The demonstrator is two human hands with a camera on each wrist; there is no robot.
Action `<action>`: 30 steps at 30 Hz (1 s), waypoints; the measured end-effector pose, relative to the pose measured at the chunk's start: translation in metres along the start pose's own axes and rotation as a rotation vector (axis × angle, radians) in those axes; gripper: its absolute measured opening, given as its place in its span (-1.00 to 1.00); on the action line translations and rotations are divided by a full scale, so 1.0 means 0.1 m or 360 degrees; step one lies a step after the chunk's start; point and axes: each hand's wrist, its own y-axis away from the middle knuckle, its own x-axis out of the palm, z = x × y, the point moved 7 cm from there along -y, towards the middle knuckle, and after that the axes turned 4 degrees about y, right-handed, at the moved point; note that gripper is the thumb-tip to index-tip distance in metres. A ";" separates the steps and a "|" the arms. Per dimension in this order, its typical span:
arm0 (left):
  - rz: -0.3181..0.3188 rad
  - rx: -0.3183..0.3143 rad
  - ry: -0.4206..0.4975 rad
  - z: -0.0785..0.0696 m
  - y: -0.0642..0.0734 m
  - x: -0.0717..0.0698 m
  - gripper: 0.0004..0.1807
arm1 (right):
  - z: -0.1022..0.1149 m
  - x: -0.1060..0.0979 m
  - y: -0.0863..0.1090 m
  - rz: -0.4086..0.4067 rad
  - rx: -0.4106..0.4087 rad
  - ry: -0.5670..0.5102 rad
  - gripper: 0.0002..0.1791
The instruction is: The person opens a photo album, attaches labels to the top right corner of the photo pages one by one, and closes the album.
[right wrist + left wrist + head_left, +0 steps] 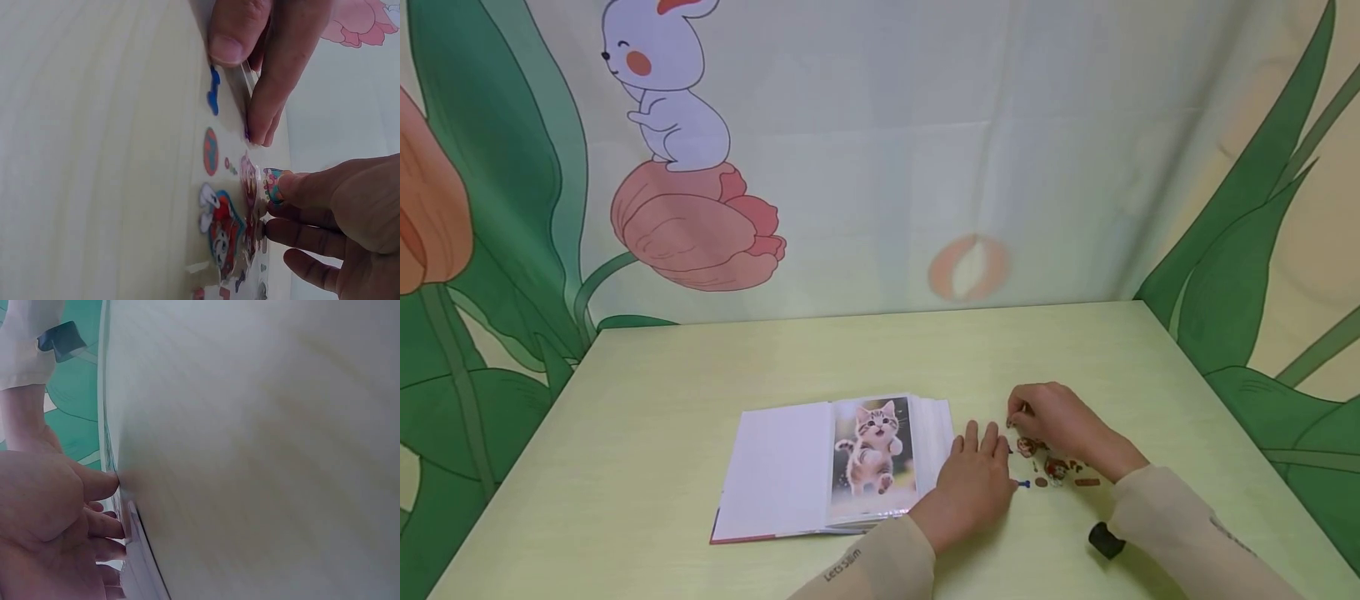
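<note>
My right hand [1063,421] pinches a small colourful sticker [272,185] between thumb and fingertips, just above a clear sticker sheet. Printed on that sheet are several cartoon stickers, among them a red-and-white character [224,234], an orange-red oval [210,151] and a blue shape [213,90]. Over the sheet's left end, my left hand [973,483] lies with its fingers extended, the thumb [227,49] right beside the blue shape. To the left is an open photo album [782,475] with a kitten picture [872,458] on its right page, close to the left hand.
The pale wood-patterned table [647,433] extends around the album and sheet. Behind it hangs a printed cloth [865,167] with a rabbit and tulips. A black block [1107,540] sits by the right cuff.
</note>
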 end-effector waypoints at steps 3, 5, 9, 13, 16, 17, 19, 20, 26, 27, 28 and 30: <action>-0.0017 0.0006 0.0000 0.00 0.01 -0.01 -0.34 | -0.02 -0.01 0.00 -0.0030 0.0007 0.0024 -0.86; -0.0017 0.0008 0.0003 -0.01 0.01 -0.01 -0.34 | -0.03 -0.01 -0.01 -0.0039 0.0009 0.0030 -0.86; -0.0013 0.0004 -0.0012 0.00 -0.01 -0.01 -0.33 | -0.03 -0.02 -0.01 -0.0046 -0.0002 0.0011 -0.86; -0.0012 -0.0002 -0.0007 0.01 -0.03 -0.01 -0.33 | -0.05 -0.02 -0.02 -0.0038 0.0011 -0.0013 -0.86; -0.0007 -0.0007 0.0025 0.02 -0.03 0.00 -0.32 | -0.06 -0.01 -0.02 -0.0017 0.0039 -0.0027 -0.87; -0.0005 -0.0009 0.0031 0.02 -0.02 0.00 -0.32 | -0.06 -0.01 -0.01 -0.0013 0.0045 -0.0033 -0.87; 0.0000 -0.0014 0.0046 0.02 -0.02 0.02 -0.31 | -0.06 0.00 0.00 -0.0007 0.0053 -0.0044 -0.88; 0.0000 -0.0015 0.0050 0.03 -0.02 0.03 -0.31 | -0.06 0.00 0.00 -0.0005 0.0056 -0.0052 -0.88; -0.0005 0.0002 0.0052 0.03 0.00 0.06 -0.31 | -0.05 0.02 0.03 -0.0011 0.0050 -0.0098 -0.88; -0.0006 0.0006 0.0055 0.03 0.00 0.07 -0.31 | -0.05 0.02 0.03 -0.0014 0.0048 -0.0103 -0.88; -0.0008 0.0009 0.0060 0.03 0.01 0.07 -0.31 | -0.05 0.02 0.04 -0.0015 0.0047 -0.0107 -0.88; -0.0012 0.0014 0.0067 0.02 0.01 0.07 -0.32 | -0.05 0.03 0.05 -0.0018 0.0044 -0.0119 -0.88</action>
